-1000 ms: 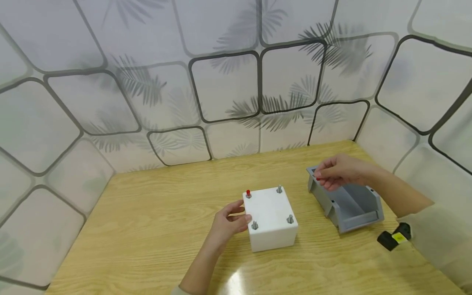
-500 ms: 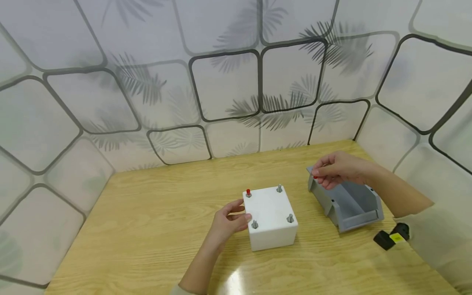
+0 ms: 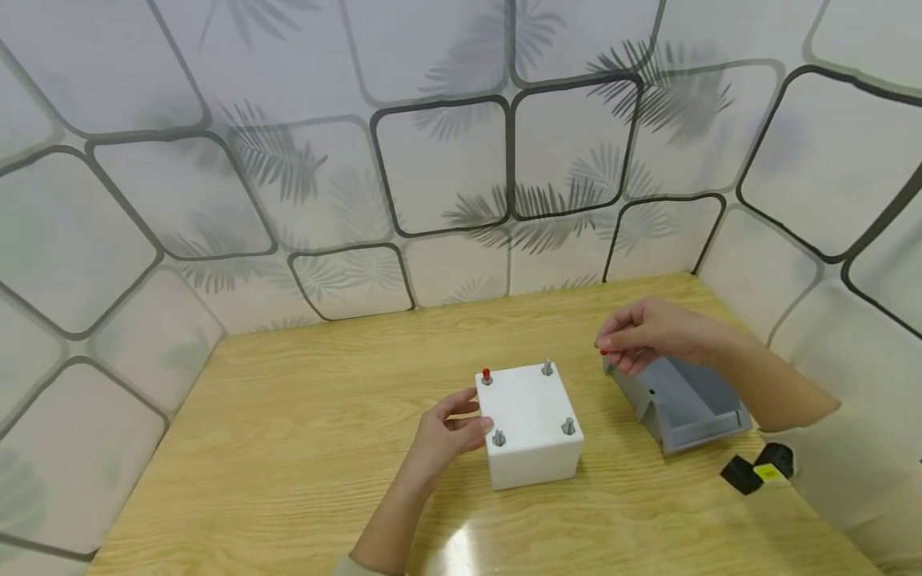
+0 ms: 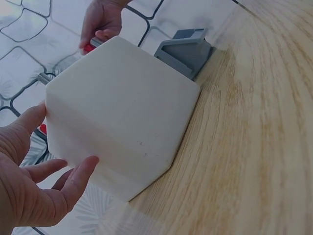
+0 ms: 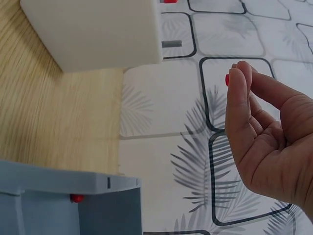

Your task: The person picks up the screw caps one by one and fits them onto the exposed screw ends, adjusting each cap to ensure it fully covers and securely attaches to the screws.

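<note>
A white box (image 3: 529, 412) stands on the table with metal bolts (image 3: 568, 426) sticking up near its top corners. The back-left bolt wears a red cap (image 3: 486, 374). My left hand (image 3: 448, 432) rests against the box's left side, fingers spread and lightly bent, thumb at the top edge. Between thumb and forefinger my right hand (image 3: 651, 334) pinches a small red cap (image 5: 227, 80), mostly hidden by the fingertips. That hand is above the far left corner of a grey parts bin (image 3: 677, 400), to the right of the box.
Inside the bin lies another small red piece (image 5: 77, 198). A black item with a yellow label (image 3: 759, 470) is by the right sleeve. Patterned cloth walls (image 3: 446, 176) border the wooden table (image 3: 302, 448) at the back and sides.
My right hand has moved a little left with the red cap, from over the bin toward the box. The left hand and the box have stayed in place.
</note>
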{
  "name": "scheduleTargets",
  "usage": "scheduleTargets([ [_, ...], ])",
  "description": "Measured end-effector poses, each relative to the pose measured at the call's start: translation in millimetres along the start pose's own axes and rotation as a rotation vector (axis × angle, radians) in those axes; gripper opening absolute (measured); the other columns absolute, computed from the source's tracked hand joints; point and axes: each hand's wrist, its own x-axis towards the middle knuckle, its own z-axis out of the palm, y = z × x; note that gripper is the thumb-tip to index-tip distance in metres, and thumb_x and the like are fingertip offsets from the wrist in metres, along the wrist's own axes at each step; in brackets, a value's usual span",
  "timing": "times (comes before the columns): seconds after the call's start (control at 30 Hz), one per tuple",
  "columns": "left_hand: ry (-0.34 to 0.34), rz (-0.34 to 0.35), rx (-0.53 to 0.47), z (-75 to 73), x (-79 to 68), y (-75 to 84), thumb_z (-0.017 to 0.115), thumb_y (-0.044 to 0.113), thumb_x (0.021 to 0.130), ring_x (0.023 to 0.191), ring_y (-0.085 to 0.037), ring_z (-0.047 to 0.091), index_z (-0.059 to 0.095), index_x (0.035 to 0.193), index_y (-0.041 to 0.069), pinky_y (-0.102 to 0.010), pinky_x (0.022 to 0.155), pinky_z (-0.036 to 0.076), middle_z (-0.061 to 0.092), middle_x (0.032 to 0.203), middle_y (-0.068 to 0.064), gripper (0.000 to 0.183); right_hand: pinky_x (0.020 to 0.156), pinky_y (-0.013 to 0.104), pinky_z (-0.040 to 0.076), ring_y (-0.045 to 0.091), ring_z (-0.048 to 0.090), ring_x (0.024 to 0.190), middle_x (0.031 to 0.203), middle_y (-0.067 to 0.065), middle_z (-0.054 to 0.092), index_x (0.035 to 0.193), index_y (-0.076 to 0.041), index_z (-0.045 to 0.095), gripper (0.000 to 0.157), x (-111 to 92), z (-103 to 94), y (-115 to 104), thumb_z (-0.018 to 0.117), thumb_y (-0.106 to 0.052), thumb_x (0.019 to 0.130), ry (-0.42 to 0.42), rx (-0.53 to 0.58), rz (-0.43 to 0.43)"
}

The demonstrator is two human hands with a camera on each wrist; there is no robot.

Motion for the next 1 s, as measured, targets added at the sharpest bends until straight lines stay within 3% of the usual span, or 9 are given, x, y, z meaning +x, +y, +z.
scheduleTargets([
  [0.73,0.004,-0.016,0.008,-0.2,0.9,0.9,0.074,0.018,0.083,0.096,-0.019,0.057,0.046,0.137,0.002,-0.035,0.082,0.058,0.049,0.126,-0.019,0.063,0.066,0.035,0.06,0.016,0.065,0.066,0.077,0.006,0.065,0.101,0.004,0.061,0.027,-0.9,25.8,-23.0,0.067,-0.02,0.088,-0.036,-0.005,-0.055],
  [1.0,-0.004,-0.008,0.006,-0.6,0.1,0.2,0.074,0.019,0.083,0.096,-0.019,0.058,0.046,0.137,0.001,-0.04,0.086,0.056,0.049,0.127,-0.02,0.063,0.064,0.034,0.06,0.016,0.065,0.064,0.074,0.007,0.064,0.098,0.007,0.061,0.027,-0.6,36.1,-32.8,0.068,-0.017,0.088,-0.066,0.005,-0.077],
])
